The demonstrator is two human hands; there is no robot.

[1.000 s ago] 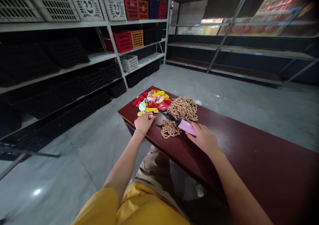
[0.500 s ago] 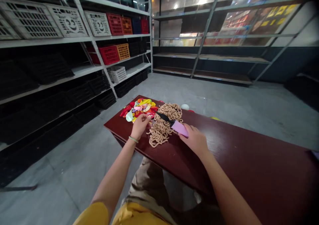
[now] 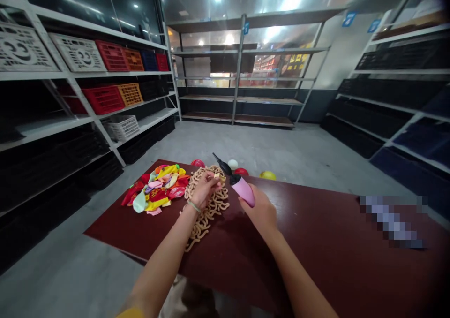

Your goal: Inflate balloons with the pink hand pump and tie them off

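My right hand (image 3: 260,210) is wrapped round the pink body of a balloon hand pump (image 3: 243,191). Its black tapered nozzle points up and to the left. My left hand (image 3: 205,190) pinches a small pale-yellow thing (image 3: 219,177), too small to name, just left of the pump and apart from it. Under and around that hand spreads a heap of tan, curly cord-like strands (image 3: 198,226), partly hidden by the hand and wrist. Further left lies a pile of limp, colourful balloons (image 3: 160,189) in red, yellow, pink and mint.
The dark red table (image 3: 309,243) reaches far to the right, where a blurred-out flat object (image 3: 392,222) lies. Beyond its far edge, round balloons, one yellow (image 3: 267,175) and one white (image 3: 232,164), are on the floor. Shelves with crates (image 3: 107,100) line the left side.
The view has turned right and come closer to the table. My left hand has moved from beside the balloon pile to over the tan strands, near the pump, whose nozzle now points higher.
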